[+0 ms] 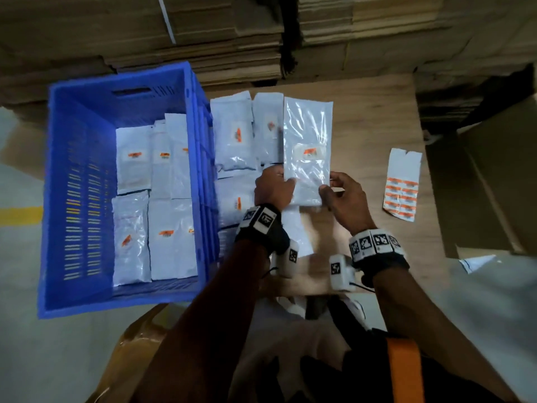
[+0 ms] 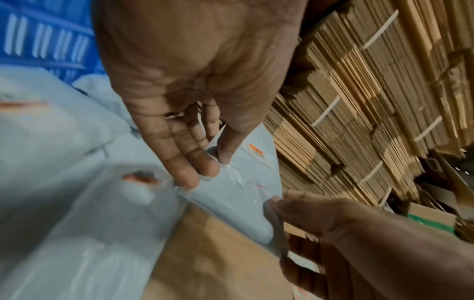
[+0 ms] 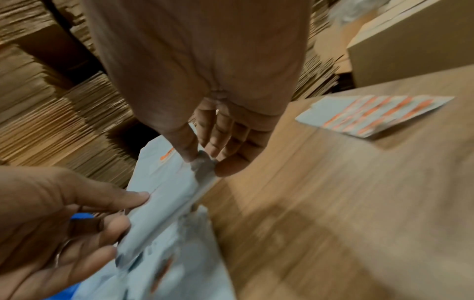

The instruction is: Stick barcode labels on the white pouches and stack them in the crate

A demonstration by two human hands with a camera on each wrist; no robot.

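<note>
A white pouch with an orange barcode label is held just above the wooden table. My left hand pinches its near left edge and my right hand pinches its near right corner. The left wrist view shows the left thumb and fingers clamped on that pouch; the right wrist view shows the right thumb and fingers on its corner. A blue crate at the left holds several labelled pouches. More labelled pouches lie on the table beside the crate.
A sheet of orange barcode labels lies on the table to the right, also the label sheet in the right wrist view. Stacks of flat cardboard stand behind, and an open cardboard box is at the far right.
</note>
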